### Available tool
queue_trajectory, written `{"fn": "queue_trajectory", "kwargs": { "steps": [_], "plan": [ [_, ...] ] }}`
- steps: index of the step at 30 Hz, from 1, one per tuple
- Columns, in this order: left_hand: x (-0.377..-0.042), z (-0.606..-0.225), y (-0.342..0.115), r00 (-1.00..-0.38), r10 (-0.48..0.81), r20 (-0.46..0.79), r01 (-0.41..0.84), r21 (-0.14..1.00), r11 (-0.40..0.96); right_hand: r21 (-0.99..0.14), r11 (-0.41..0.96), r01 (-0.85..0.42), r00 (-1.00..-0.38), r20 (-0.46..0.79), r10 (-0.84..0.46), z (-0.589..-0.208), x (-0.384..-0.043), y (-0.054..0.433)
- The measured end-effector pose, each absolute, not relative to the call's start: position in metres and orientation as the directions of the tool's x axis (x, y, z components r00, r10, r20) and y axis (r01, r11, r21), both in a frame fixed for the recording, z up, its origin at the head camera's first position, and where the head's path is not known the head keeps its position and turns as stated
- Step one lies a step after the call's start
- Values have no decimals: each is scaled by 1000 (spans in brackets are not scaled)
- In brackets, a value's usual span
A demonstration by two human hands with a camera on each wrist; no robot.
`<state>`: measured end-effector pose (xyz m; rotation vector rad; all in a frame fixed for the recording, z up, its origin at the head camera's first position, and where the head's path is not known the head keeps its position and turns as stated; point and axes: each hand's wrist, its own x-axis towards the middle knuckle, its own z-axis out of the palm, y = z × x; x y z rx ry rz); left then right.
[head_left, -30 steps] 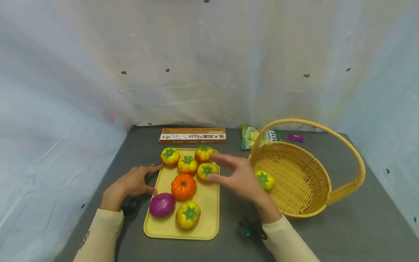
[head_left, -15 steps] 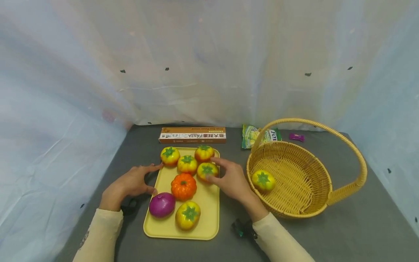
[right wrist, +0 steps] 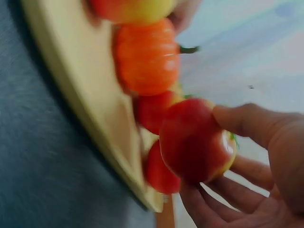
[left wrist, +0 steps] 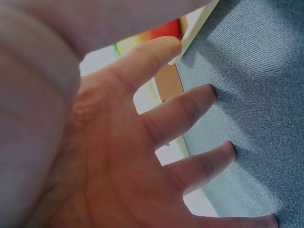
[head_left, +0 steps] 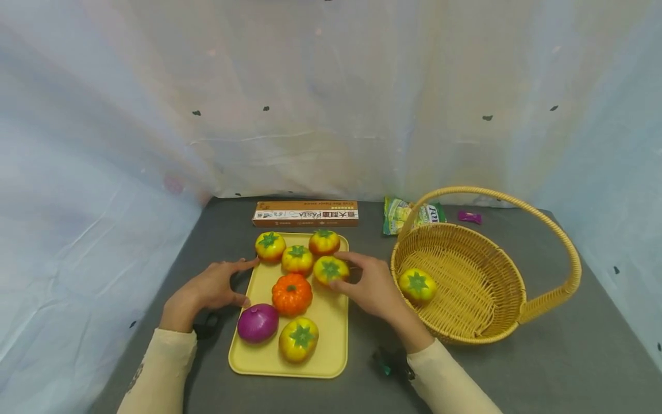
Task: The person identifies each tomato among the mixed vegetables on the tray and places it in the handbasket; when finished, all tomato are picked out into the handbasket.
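Observation:
My right hand (head_left: 369, 286) pinches a yellow-and-red toy persimmon (right wrist: 194, 142) with a green leaf top, between thumb and fingertips. It is tilted and close over the right side of the yellow tray (head_left: 331, 345). My left hand (head_left: 209, 286) is spread at the tray's left edge, its fingertips on the dark cloth in the left wrist view. On the tray lie several more such persimmons (head_left: 298, 340), an orange pumpkin (head_left: 292, 294) in the middle and a purple onion (head_left: 258, 323) near my left thumb.
Right of the tray stands a yellow wicker basket (head_left: 504, 276) with a tall handle and one persimmon (head_left: 417, 286) inside. Behind are a pasta box (head_left: 305, 214), a green snack bag (head_left: 397, 215) and a small purple packet (head_left: 469, 217). Pale curtains surround the table.
My right hand has moved left from beside the basket, closed its fingers on the persimmon at the tray's right side and shifted it slightly up. My left hand has stayed put.

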<state>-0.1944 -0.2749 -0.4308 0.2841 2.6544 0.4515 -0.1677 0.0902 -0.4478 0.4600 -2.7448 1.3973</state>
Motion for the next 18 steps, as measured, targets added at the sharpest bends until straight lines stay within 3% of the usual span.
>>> {"fn": "queue_trajectory", "kwargs": {
  "steps": [10, 18],
  "plan": [
    [-194, -429, -276, -885, 247, -395, 102, 352, 930, -887, 355, -295, -916, 157, -369, -408, -126, 162],
    [-193, -427, -273, -882, 246, -403, 98, 355, 930, -844, 424, -329, -921, 188, -341, -397, -97, 255]
  ]
}}
